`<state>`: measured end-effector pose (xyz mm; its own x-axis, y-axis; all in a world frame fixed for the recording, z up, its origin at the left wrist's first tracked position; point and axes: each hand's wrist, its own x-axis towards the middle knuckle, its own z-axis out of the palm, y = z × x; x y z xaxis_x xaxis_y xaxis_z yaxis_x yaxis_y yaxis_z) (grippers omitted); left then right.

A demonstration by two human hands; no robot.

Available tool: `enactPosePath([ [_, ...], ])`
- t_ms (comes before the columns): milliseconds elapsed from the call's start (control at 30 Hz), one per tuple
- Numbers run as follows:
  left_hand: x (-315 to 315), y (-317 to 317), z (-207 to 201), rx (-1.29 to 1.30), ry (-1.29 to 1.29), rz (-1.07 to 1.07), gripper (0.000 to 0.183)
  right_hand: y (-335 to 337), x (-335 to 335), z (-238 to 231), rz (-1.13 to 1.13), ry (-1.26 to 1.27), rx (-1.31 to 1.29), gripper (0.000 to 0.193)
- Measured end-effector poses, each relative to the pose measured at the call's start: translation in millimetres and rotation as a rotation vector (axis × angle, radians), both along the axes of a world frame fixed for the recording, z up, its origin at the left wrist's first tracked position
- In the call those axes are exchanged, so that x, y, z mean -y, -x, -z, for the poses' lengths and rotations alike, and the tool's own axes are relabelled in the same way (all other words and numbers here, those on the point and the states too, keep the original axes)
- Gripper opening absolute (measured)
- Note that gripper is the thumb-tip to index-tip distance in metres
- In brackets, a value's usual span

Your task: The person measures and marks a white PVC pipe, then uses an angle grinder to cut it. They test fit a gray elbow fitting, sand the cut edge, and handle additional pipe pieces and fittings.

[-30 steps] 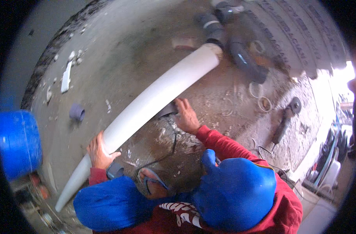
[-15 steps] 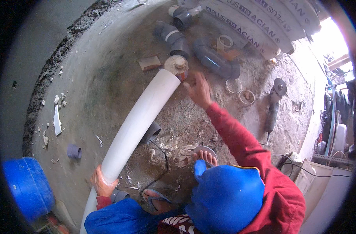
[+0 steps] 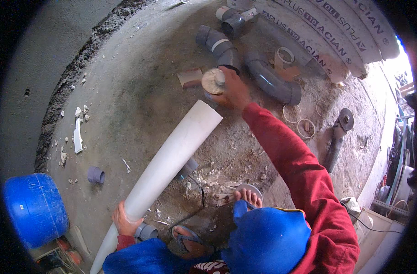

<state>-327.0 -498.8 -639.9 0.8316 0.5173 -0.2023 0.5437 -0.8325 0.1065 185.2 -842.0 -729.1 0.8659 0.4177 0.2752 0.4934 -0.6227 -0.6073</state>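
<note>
A long white plastic pipe [image 3: 172, 148] slants from the lower left up toward the middle, its cut end tilted away from me. My left hand [image 3: 125, 220] is wrapped round its lower part, near my knee. Just beyond the pipe's far end stands a round can [image 3: 211, 83] with a crusted, pale tan top and a raised round cap. My right hand [image 3: 236, 91] reaches past the pipe and is closed on the can's right side, fingers beside the cap. The hand hides part of the can. Pipe and can are apart.
Grey elbow pipes [image 3: 272, 80] lie beyond the can, with thin white rings [image 3: 305, 128] nearby. An angle grinder [image 3: 338, 137] rests at the right. Large white pipes [image 3: 318, 36] are stacked at the back. A blue drum [image 3: 36, 210] stands at left; a short grey pipe piece [image 3: 96, 175] lies beside it.
My right hand has moved from beside the can onto it and closed there. The view has shifted a little; my left hand still grips the pipe.
</note>
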Motion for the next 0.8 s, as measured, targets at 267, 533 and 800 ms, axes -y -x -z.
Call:
enactPosePath([
  [267,-4,4,1,0.043,0.035,0.058,0.101,-48,-75,-4,-0.129,0.264,-0.044,0.107],
  [533,-8,10,11,0.05,0.061,0.046,0.109,-90,-116,26,-0.129,0.112,-0.073,0.109],
  [800,-6,9,9,0.03,0.112,-0.006,0.11,-107,-42,-17,-0.069,-0.031,-0.034,0.042],
])
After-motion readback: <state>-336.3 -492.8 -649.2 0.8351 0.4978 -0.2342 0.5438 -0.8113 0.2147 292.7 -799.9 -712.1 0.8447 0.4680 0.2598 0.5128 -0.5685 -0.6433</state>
